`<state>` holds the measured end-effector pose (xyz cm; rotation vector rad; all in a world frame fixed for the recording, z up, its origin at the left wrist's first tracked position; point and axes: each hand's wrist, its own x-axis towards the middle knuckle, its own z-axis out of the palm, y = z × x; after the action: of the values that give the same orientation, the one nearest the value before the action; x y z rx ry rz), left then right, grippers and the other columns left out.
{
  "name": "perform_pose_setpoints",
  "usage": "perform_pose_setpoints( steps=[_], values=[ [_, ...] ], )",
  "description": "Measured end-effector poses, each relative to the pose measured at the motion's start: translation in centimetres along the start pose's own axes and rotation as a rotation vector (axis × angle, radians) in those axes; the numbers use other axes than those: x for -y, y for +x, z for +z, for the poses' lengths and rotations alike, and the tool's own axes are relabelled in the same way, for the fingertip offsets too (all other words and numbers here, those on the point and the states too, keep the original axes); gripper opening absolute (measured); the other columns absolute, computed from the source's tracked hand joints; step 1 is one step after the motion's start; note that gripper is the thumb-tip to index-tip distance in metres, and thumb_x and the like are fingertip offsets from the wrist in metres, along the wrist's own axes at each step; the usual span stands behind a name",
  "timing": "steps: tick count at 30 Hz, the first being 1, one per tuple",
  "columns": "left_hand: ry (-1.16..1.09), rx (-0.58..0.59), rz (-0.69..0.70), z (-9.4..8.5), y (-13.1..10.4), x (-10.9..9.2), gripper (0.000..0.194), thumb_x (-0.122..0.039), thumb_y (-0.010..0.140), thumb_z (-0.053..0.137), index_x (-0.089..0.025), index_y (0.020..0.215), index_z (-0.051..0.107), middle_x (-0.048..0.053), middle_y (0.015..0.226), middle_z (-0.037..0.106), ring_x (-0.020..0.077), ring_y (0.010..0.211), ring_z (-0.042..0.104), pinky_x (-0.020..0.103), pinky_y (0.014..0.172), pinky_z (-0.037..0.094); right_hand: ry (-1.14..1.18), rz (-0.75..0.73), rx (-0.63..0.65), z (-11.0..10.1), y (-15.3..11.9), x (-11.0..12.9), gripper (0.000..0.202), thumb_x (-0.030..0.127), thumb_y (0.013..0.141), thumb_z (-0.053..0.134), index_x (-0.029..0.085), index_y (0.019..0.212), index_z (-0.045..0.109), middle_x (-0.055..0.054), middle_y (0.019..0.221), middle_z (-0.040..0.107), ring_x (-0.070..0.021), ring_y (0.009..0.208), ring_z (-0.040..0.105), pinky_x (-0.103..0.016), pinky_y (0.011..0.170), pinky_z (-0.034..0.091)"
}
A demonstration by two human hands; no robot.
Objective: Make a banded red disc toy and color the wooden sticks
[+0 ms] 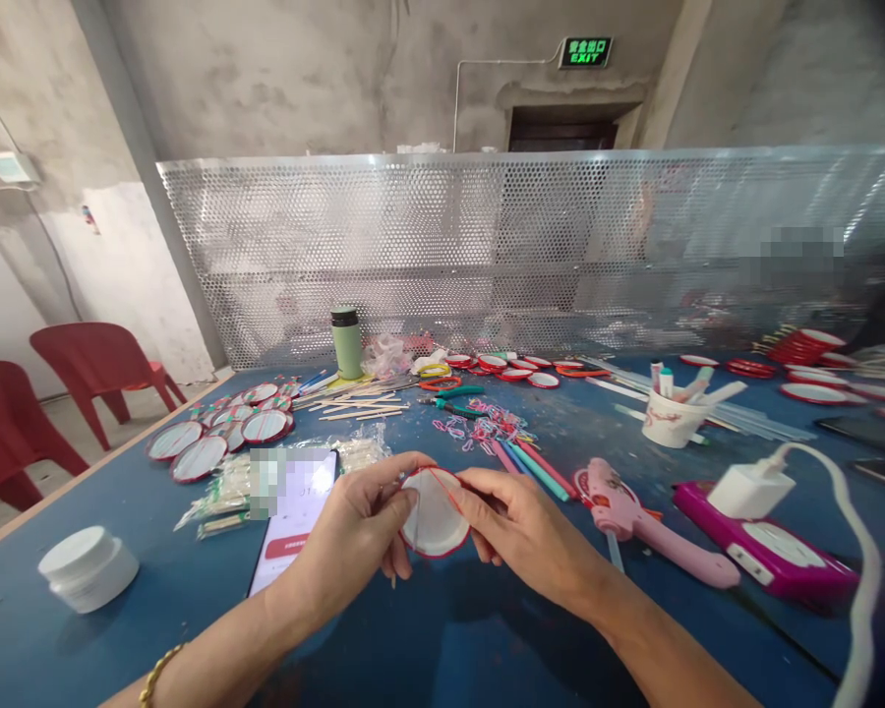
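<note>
Between my two hands, just above the blue table, is a round white disc with a red rim. My left hand pinches its left edge between thumb and fingers, and a thin stick end pokes out below those fingers. My right hand grips the upper right edge, its thumb on the disc's face. A thin red strand runs across the disc's top near the right thumb. Left of my left hand lies a lit phone. A pink glue gun rests to the right of my right hand.
Finished-looking red-rimmed discs lie at left. Wooden sticks, colourful clips, pliers and a green bottle are further back. At right stand a paper cup of markers and a purple power strip; a white jar sits left.
</note>
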<state>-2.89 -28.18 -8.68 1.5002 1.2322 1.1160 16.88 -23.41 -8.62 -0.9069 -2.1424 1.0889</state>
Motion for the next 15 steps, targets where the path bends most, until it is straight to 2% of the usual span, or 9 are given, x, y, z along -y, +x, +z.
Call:
perform_pose_setpoints(
  steps=[2,6,9,15],
  values=[
    [-0.011,-0.047,0.010,-0.2,0.1,-0.1,0.044,-0.038,0.092,0.055,-0.012,0.127,0.063,-0.006,0.048,0.057,0.0123,0.037,0.059,0.017,0.037,0.045,0.055,0.016,-0.006,0.0,0.1,0.0,0.047,0.061,0.100,0.049,0.018,0.084,0.062,0.005,0.057,0.050,-0.0083,0.048,0.050,-0.020,0.048,0.039],
    [-0.057,-0.159,0.044,-0.8,0.4,-0.1,0.045,-0.039,0.089,0.058,-0.011,0.125,0.063,-0.006,0.047,0.058,0.0129,0.037,0.059,0.018,0.038,0.047,0.227,0.046,-0.044,0.3,0.3,-0.2,0.046,0.063,0.094,0.058,0.018,0.097,0.060,0.001,0.075,0.063,-0.0070,0.046,0.053,-0.020,0.043,0.042],
    [-0.071,-0.226,0.059,-1.2,0.7,-0.2,0.048,-0.037,0.087,0.060,-0.010,0.127,0.061,-0.007,0.046,0.058,0.0134,0.037,0.059,0.019,0.039,0.048,0.315,0.057,-0.044,0.6,0.2,-0.2,0.042,0.059,0.092,0.063,0.019,0.102,0.053,-0.001,0.082,0.070,-0.0051,0.043,0.054,-0.018,0.042,0.040],
    [-0.122,-0.248,0.064,-0.8,0.6,-0.4,0.049,-0.037,0.086,0.063,-0.009,0.126,0.059,-0.006,0.050,0.060,0.0146,0.040,0.063,0.020,0.040,0.051,0.426,0.097,0.051,1.3,-0.1,0.3,0.038,0.055,0.090,0.066,0.019,0.097,0.052,-0.006,0.097,0.076,-0.0076,0.042,0.064,-0.019,0.042,0.044]
  ],
)
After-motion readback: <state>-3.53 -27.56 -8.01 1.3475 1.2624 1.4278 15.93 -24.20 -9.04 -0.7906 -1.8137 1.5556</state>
